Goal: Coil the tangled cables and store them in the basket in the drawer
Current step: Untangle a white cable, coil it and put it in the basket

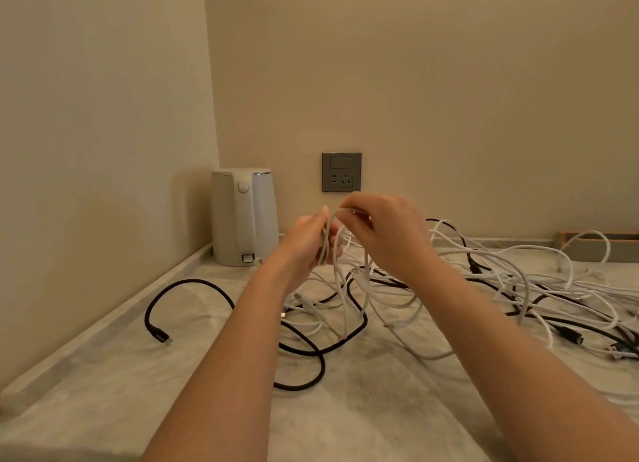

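Observation:
A tangle of white cables (511,282) and black cables (349,337) sprawls over the marble counter (103,375). My left hand (304,244) grips a few loops of a white cable (337,254), raised above the counter. My right hand (387,233) pinches the top of the same white cable just beside the left hand. The cable's loose length hangs down into the pile. One black braided cable (193,285) arcs to the left and ends in a plug (159,335). No basket or drawer is in view.
A white electric kettle (243,216) stands in the back left corner against the walls. A grey wall socket (341,172) sits behind my hands. A low grey tray with a wooden rim (622,247) is at the far right.

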`<state>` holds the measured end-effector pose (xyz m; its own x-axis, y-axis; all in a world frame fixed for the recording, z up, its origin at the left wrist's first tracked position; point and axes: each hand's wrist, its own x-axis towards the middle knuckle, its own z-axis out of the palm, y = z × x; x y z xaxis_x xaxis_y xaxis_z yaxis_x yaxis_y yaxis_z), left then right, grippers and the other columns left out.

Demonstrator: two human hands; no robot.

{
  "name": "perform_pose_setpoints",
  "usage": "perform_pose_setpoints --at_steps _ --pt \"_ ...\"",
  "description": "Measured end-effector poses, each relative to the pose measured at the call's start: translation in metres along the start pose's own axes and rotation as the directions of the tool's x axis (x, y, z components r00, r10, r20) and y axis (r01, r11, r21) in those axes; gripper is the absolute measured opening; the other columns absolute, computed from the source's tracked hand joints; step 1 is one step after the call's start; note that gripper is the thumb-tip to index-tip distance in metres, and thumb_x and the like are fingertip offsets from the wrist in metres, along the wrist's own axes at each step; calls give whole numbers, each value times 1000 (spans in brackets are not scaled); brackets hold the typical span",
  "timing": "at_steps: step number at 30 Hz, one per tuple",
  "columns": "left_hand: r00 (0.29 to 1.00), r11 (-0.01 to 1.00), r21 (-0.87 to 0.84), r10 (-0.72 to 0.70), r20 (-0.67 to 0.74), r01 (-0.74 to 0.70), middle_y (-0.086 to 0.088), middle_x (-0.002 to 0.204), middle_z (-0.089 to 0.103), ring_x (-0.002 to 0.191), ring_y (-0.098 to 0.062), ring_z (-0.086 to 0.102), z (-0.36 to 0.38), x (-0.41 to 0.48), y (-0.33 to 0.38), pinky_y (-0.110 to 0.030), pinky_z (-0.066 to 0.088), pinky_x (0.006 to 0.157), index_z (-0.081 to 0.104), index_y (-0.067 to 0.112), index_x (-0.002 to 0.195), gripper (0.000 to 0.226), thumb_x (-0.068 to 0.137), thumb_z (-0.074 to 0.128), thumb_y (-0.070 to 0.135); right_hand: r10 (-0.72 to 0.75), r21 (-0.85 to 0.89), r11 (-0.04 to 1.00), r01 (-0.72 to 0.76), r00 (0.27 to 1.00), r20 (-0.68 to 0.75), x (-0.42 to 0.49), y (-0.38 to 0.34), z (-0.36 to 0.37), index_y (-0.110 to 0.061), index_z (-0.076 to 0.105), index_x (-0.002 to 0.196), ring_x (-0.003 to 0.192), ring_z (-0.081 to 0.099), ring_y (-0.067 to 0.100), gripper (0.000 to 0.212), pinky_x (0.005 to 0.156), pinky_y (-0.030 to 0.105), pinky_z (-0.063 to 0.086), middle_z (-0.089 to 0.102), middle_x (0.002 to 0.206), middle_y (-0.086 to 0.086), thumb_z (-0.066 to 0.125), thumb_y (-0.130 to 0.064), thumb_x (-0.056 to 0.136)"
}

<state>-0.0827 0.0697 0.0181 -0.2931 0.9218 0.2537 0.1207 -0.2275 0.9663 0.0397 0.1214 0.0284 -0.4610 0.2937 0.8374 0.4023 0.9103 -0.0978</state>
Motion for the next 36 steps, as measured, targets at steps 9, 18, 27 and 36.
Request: perform_pose_setpoints --at_steps 9,18,27,36 --pt "952 997 -38 -54 301 68 6 46 32 36 -6 27 -4 -2 1 -16 22 36 41 13 63 56 97 25 55 240 81 969 -234 969 -65 3 17 17 -18 49 58 53 40 14 41 53 31 33 42 52 -8 63 -48 83" --pt "973 974 -213 -21 229 71 10 40 27 30 -3 24 -20 4 -3 -15 20 31 36 16 62 46 103 30 37 233 206 916 -343 876 422 3 61 2 -9 59 77 51 37 7 26 54 24 34 44 59 -4 54 -27 95" --pt "966 923 -367 -21 257 117 8 36 26 28 -2 23 -14 11 -7 -15 17 29 40 14 53 55 103 29 36 473 -204 856 -475 879 -62 14 77 5 -14 57 72 65 55 23 54 52 27 36 57 67 1 35 -58 94" --pt "969 822 -549 -12 247 150 6 34 26 26 -4 24 -22 13 -8 -12 19 27 43 14 44 62 101 24 30 432 -116 900 -420 896 105 1 79 19 -13 54 64 58 46 17 44 54 29 36 50 60 -2 50 -45 93"
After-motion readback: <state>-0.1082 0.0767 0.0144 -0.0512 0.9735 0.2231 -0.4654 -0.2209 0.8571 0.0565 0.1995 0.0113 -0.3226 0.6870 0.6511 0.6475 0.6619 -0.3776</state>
